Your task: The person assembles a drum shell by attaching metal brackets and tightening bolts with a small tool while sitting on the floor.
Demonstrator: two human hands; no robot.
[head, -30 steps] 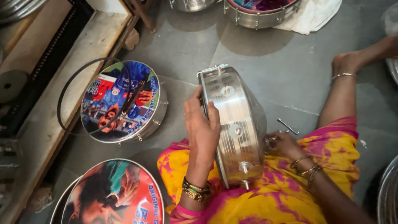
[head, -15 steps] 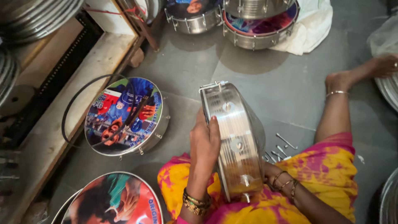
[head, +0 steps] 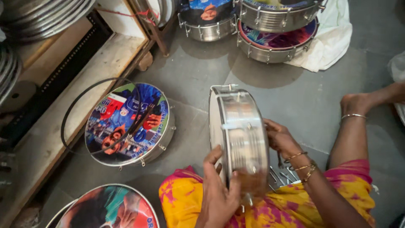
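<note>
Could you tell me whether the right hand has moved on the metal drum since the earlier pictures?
Yes. The right hand has climbed from the lower edge of the metal drum to its middle.

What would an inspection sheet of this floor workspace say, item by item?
Surface: grey stone floor, with a wooden ledge along one side.
Job's things: shiny metal drum held on edge over the lap.
Clutter: picture-faced drum lying flat with a black ring resting partly on it; another picture-faced drum at the bottom edge; small metal rods on the floor beside the lap.
Grippers: left hand grips the near rim; right hand is on the far side of the shell.
Cables: nothing seen.
Surroundings: stacked drums and white cloth at the top; metal hoops on the ledge.
</note>
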